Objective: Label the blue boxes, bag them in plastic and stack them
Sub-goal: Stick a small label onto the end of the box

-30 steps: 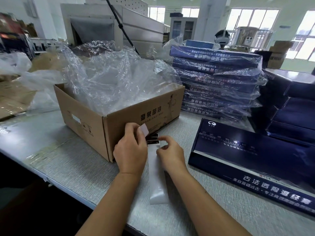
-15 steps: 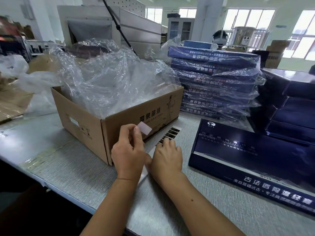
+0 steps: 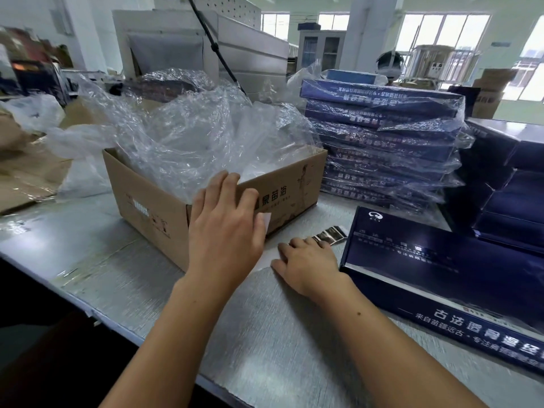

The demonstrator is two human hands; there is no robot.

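A: Left hand [image 3: 226, 228], state?

B: It was seen raised at the near corner of the cardboard box [image 3: 153, 213], fingers stretched up over the rim. A small white label [image 3: 266, 221] was held at its thumb side. The thumb itself was hidden, so the exact grip could not be told.

A: Right hand [image 3: 306, 260]?

B: It was laid flat on the bench [image 3: 265, 334], fingers straight and spread, pressed on the label strip [image 3: 330, 232]. The strip's dark printed end was seen sticking out past the fingertips toward 1 o'clock.

A: Task boxes, where?

B: One unbagged blue box [image 3: 441, 260] was lying flat on the bench at 3 o'clock of the right hand, just beside it. The bagged stack [image 3: 382, 142] was placed at 1 o'clock, behind that box and touching the cardboard box's right side or very near it; contact could not be told.

A: Plastic?

B: Loose clear plastic bags [image 3: 182, 136] were heaped in the cardboard box, spilled over its far and left rims, at 11 o'clock of the left hand. More dark boxes [image 3: 515, 187] were stacked at 2 o'clock, unwrapped.
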